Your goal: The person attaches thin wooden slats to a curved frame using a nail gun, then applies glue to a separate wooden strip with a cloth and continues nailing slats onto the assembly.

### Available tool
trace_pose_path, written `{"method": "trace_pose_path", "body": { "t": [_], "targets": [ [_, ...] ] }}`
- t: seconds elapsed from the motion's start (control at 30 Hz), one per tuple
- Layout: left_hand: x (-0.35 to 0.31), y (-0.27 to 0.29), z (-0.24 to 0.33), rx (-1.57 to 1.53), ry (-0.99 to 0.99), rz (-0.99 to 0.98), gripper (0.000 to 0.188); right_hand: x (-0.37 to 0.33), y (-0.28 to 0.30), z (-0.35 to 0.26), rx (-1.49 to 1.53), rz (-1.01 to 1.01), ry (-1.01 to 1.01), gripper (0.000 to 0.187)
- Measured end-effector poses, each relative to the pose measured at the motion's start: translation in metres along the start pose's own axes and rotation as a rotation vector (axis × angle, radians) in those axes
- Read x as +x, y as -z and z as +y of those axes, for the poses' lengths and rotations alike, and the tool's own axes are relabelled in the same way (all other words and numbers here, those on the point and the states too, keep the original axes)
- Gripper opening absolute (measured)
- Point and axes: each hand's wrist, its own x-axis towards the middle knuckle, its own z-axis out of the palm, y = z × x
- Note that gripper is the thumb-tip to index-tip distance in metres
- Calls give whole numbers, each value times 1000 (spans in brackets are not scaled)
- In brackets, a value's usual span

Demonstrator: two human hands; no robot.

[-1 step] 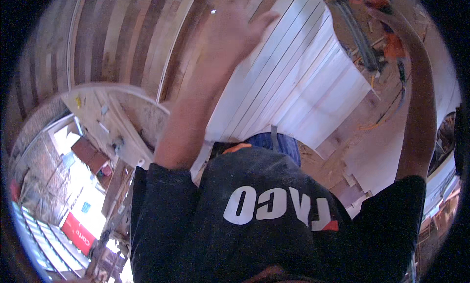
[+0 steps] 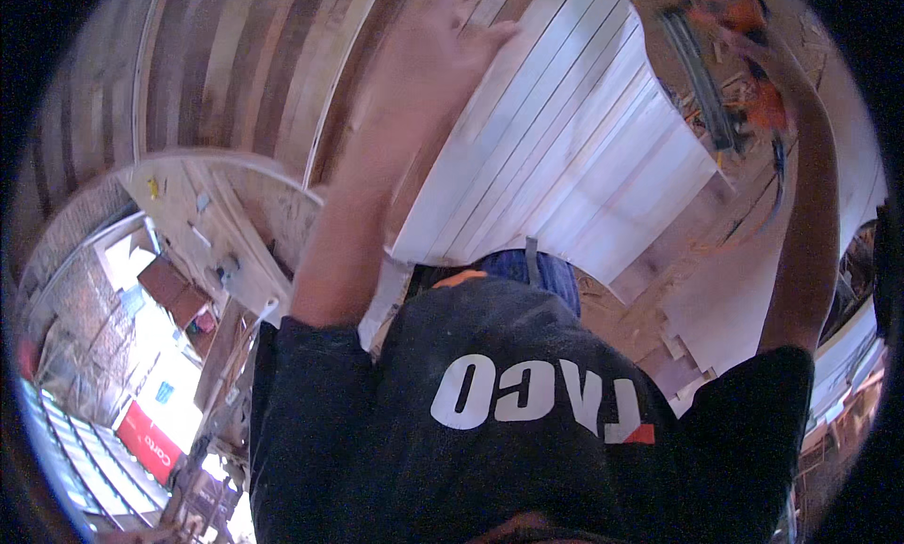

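My left hand (image 2: 424, 54) is stretched over the wooden boards at the top of the view, slightly blurred. Its thumb stands apart from the fingers and nothing shows in its grasp; whether the palm touches the wood I cannot tell. Beside it, pale narrow planks (image 2: 527, 139) form a curved panel in front of my body. At the upper right, my right hand (image 2: 756, 49) is closed around an orange nail gun (image 2: 734, 9). The gun's long dark magazine (image 2: 699, 78) slants along the panel's far right side, and a dark air hose (image 2: 780, 167) hangs below it.
Striped boards in brown tones (image 2: 217, 73) fill the upper left. A rounded wooden surface with small items (image 2: 202, 200) lies at the left. Wood scraps and a pale sheet (image 2: 716, 308) lie on the right. A red panel (image 2: 149, 443) shows at the lower left.
My left hand has shifted slightly left, away from the pale planks. The nail gun in my right hand has moved a little right and down.
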Motion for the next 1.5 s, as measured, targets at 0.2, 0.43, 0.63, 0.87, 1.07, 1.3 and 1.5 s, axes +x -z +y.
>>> {"method": "trace_pose_path", "body": {
  "t": [0.2, 0.43, 0.63, 0.87, 1.07, 1.3, 1.5],
  "targets": [
    [-135, 70, -74, 90, 148, -181, 51, -152, -22, 61, 121, 87, -250, 42],
    [-214, 74, -103, 139, -136, -424, 41, -313, -92, 163, 301, 236, -353, 31],
    [-223, 69, -137, 45, -177, -586, 40, -437, -167, 133, 584, 359, -496, 32],
    [-228, 74, -130, -17, -141, -665, 48, -536, -253, 49, 662, 618, -678, 37],
    [-231, 50, -156, -61, -169, -616, 40, -594, -331, 9, 618, 671, -760, 38],
    [-226, 41, -175, -56, -310, -517, 35, -616, -368, -49, 628, 594, -623, 35],
    [-233, 44, -173, -26, -462, -440, 35, -626, -371, -39, 565, 647, -690, 38]
  ]
}}
